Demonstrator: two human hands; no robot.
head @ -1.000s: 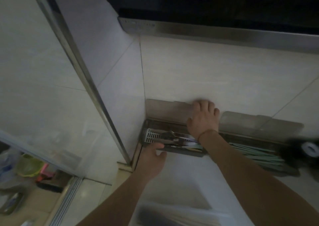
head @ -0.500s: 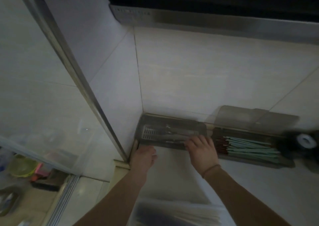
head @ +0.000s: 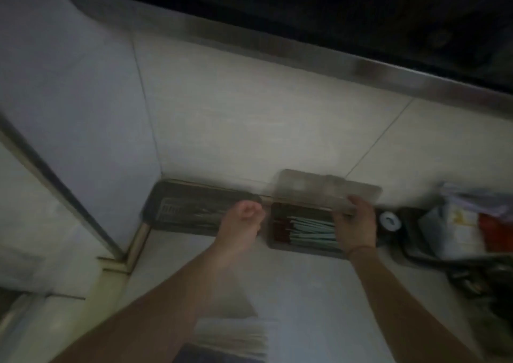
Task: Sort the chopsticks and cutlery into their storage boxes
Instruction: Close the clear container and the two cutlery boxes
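Boxes are sitting side by side against the tiled wall point(head: 249, 118), at the back of a pale counter point(head: 305, 287). Nearest the corner, the cutlery box point(head: 191, 210) is lying with its smoky lid down, dim shapes of cutlery just showing through it. Beside it on the right, the chopstick box point(head: 302, 247) is standing open, its clear lid point(head: 327, 190) tilting up toward the wall, and pale green chopsticks point(head: 313, 231) with dark red ends are lying lengthwise inside.

A person's right hand point(head: 356, 224) is reaching over the open box, fingers curled onto the lid's front edge near its right end, gripping it. Their left hand point(head: 241, 228) is resting at the right end of the cutlery box with fingers bunched loosely; whether it is holding anything is too blurred to tell.

To the right, a white roll of tape point(head: 390, 221) and some packets point(head: 460, 232) are crowding the counter's end. Everything is dim and smeared.
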